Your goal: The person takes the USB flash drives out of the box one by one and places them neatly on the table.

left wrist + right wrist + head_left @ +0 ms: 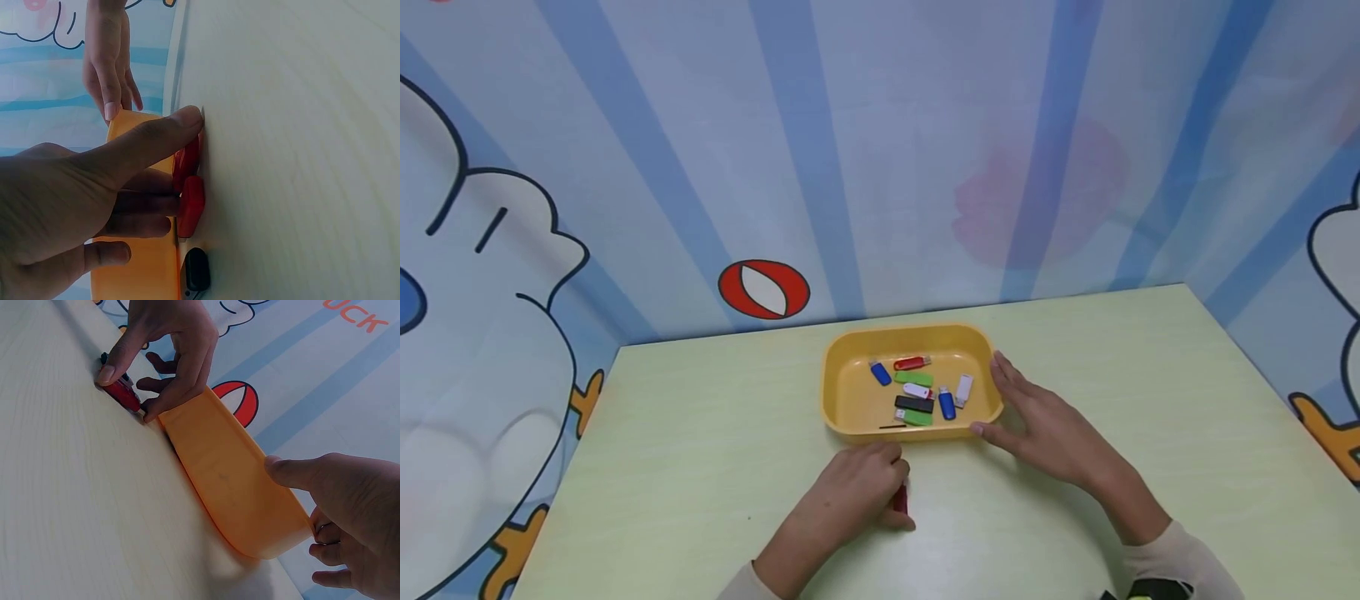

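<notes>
My left hand [856,490] is on the table just in front of a yellow plastic tray [848,396], pinching a red USB flash drive [900,498] between thumb and fingers. The right wrist view shows the thumb at one end of the red drive [123,395] and a fingertip by its other end. Beside it in the left wrist view lie a second red piece [192,203] and a black drive [198,269], both low against the tabletop. With its thumb on the rim and its fingers around the right end, my right hand [1056,429] grips the tray's corner.
Several flash drives lie inside the tray, among them a blue one [947,404], a green one [914,379], a white one [964,390] and a black one [914,404]. Behind the pale table [700,467] rises a printed blue wall covering [910,167].
</notes>
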The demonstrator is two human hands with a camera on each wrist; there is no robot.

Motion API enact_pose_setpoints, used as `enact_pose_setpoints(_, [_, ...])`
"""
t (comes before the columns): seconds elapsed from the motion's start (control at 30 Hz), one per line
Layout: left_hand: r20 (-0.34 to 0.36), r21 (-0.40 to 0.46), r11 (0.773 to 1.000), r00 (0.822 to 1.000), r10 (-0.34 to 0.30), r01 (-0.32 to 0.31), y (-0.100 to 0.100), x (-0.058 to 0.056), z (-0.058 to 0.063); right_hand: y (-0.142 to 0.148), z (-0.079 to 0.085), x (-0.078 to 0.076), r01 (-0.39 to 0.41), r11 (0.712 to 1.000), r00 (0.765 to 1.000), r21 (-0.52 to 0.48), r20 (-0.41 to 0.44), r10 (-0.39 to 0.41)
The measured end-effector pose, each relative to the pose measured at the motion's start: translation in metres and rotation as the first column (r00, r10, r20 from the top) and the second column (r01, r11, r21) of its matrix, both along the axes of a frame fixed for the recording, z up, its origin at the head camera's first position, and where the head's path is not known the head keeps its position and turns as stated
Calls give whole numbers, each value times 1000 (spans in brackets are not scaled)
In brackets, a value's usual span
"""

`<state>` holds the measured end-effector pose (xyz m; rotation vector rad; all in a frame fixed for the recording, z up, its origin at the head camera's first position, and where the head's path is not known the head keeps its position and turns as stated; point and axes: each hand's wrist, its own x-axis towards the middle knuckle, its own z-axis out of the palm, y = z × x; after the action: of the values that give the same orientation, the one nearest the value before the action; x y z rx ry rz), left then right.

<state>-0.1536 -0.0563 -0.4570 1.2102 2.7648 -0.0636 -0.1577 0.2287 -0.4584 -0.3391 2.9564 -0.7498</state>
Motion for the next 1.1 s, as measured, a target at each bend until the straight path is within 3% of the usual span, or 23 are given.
enact_pose_setpoints(0.67, [-16, 26, 1000, 1000, 6, -5, -2, 0, -3, -1, -2, -1, 4, 1000, 1000, 7, -3, -4])
enact_pose_setpoints(1.1, [32, 36, 998, 998, 45, -47, -2, 0, 3, -2, -1, -1, 4, 1000, 1000, 19, -9, -4])
